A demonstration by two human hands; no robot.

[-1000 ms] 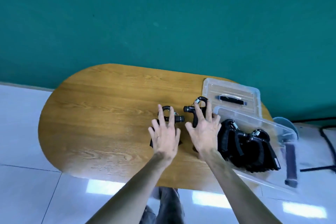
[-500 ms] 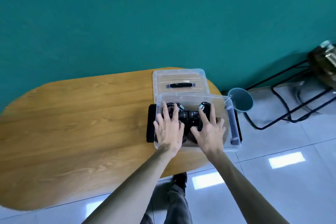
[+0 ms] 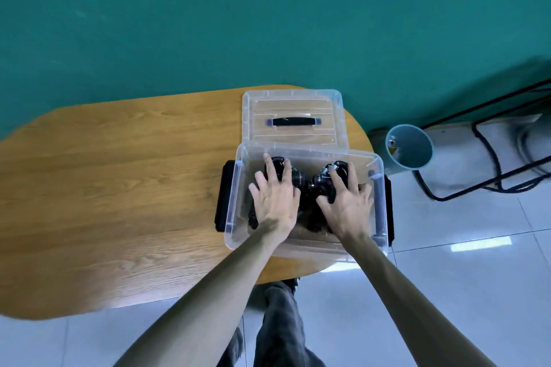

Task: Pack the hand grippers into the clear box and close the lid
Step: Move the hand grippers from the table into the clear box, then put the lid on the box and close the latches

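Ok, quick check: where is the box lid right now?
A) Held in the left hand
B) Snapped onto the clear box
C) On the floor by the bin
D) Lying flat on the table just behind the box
D: the lid, with its dark handle up, lies flat on the wooden table behind the open clear box, while the left hand and right hand press on the hand grippers inside.

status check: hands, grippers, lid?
Left hand and right hand flat on black hand grippers inside clear plastic box. Clear lid off, behind box. Nothing blocking.
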